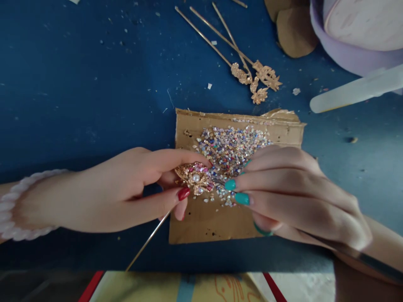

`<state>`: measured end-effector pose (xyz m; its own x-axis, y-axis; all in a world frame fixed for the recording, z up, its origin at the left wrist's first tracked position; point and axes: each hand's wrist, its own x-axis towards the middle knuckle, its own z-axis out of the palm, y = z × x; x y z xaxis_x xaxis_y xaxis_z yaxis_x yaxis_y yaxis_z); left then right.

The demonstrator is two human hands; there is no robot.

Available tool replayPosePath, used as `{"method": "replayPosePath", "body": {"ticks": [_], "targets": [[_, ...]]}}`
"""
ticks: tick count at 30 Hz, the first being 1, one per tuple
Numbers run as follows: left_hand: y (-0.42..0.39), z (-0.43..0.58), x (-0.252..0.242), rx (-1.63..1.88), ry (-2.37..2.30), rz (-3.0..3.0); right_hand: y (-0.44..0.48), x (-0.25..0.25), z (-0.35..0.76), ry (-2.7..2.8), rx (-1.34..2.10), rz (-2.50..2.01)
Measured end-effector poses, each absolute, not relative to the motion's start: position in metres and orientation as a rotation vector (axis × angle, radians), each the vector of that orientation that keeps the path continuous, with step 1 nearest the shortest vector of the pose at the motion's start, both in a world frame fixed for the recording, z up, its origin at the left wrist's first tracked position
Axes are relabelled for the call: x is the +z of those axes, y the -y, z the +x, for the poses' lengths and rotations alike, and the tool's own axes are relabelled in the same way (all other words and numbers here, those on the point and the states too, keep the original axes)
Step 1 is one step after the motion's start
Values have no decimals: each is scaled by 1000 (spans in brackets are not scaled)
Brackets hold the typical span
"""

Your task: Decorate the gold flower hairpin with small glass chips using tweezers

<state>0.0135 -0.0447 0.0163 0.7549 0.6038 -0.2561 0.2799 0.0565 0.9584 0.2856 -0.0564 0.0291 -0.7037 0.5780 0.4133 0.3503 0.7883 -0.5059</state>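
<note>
At the near edge of the blue tabletop (pixel 63 84), a printed sheet (pixel 189 287) with red borders is poking into view. Just beyond it, the left hand (pixel 119 188), wearing a pale beaded bracelet (pixel 12 201), is pinching a gold hairpin ornament (pixel 195 178) between thumb and red-nailed fingers. The ornament's pearl is facing up, and its thin stem (pixel 147 241) is slanting back toward the near edge. The ornament is hovering over the left side of a cardboard scrap (pixel 201 222) lying mid-table. The right hand (pixel 299 188), with teal nails, is clenching a thin tool (pixel 219 183), its tip meeting the ornament's right side. Farther along the cardboard, a heap of tiny iridescent stones (pixel 233 144) is spreading toward its far edge. Beyond that, three spare gold hairpins (pixel 248 75) are lying crossed, their heads near the cardboard. Toward the far right corner, a translucent stick (pixel 355 90) is resting beside a lilac container (pixel 346 54) and brown paper discs (pixel 296 31).
</note>
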Motion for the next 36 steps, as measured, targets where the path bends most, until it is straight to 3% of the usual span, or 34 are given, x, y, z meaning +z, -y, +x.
{"method": "replayPosePath", "body": {"ticks": [36], "targets": [[44, 12, 17, 268, -704, 1576, 56, 34, 279, 2381, 575, -698]]}}
